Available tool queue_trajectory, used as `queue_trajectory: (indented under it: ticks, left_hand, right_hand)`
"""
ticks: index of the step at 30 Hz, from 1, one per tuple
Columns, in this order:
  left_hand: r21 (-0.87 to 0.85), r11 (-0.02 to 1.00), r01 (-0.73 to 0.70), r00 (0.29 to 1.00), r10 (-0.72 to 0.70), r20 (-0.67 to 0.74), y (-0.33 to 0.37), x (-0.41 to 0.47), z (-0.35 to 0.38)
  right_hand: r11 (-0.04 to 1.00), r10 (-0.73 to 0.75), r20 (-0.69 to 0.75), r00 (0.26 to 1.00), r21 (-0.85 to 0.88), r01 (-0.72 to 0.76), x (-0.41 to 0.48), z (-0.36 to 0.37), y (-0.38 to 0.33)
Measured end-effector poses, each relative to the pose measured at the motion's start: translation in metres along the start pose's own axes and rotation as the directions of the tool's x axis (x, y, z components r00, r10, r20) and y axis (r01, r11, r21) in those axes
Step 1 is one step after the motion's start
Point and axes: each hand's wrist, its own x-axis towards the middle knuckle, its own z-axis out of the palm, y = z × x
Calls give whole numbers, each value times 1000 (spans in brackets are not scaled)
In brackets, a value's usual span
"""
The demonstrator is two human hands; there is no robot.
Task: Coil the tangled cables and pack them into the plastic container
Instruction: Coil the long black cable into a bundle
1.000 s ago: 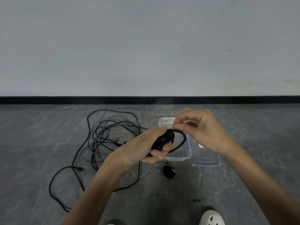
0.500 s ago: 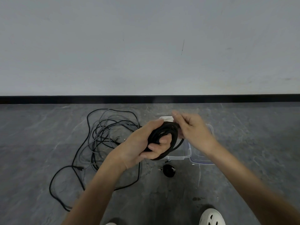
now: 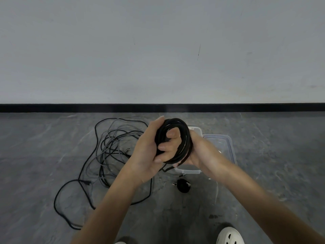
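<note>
Two grips clench one black coil (image 3: 186, 138): my left grip (image 3: 147, 152) threads fingers through its ring, and my right grip (image 3: 200, 150) cups its right side. The plastic container (image 3: 188, 171) sits directly below them, so I judge a straight drop suffices. The tangled cables (image 3: 112, 143) lie off to the left grip's left.

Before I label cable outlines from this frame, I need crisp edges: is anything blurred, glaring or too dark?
Head view: the light is flat and soft, with no glare; the black coil held by the left hand and right hand reads as one dark mass, its loops barely separable; the forearms near the bottom edge look soft; the clear container is faint against the grey floor.
</note>
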Motion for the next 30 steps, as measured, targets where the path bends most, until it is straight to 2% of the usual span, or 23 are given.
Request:
queue_trajectory:
  ticks: [4,7,10,15,18,22,26,28,30]
  left_hand:
    - [-11,1000,6,1000,-6,-7,1,0,-1]
    - [18,1000,-12,999,13,-41,-1,0,0]
    - [56,997,-44,995,49,-91,-2,2,3]
    - [-18,987,-158,968,151,-201,2,4,-1]
    - [-13,974,-225,947,216,-237,4,3,-4]
    - [151,951,-269,905,303,-298,2,4,-5]
    - [483,834,-267,834,451,-318,2,5,-3]
    - [517,812,-272,818,478,-320,2,4,-1]
    - [482,828,-287,811,477,-338,3,4,0]
  right_hand:
    - [999,35,-68,997,-9,-36,-1,3,-1]
    - [994,-6,-109,994,-114,-6,0,3,-3]
    - [992,-17,-124,992,-129,1,0,2,-3]
    - [992,-77,-57,995,-105,71,-3,4,2]
    - [977,-58,25,998,-205,62,-6,9,3]
    - [984,-15,107,994,-177,34,-7,13,6]
    - [960,-115,41,993,-252,121,-7,16,7]
    - [956,-144,36,989,-252,148,-8,16,5]
    - [962,-139,58,989,-227,149,-10,17,3]
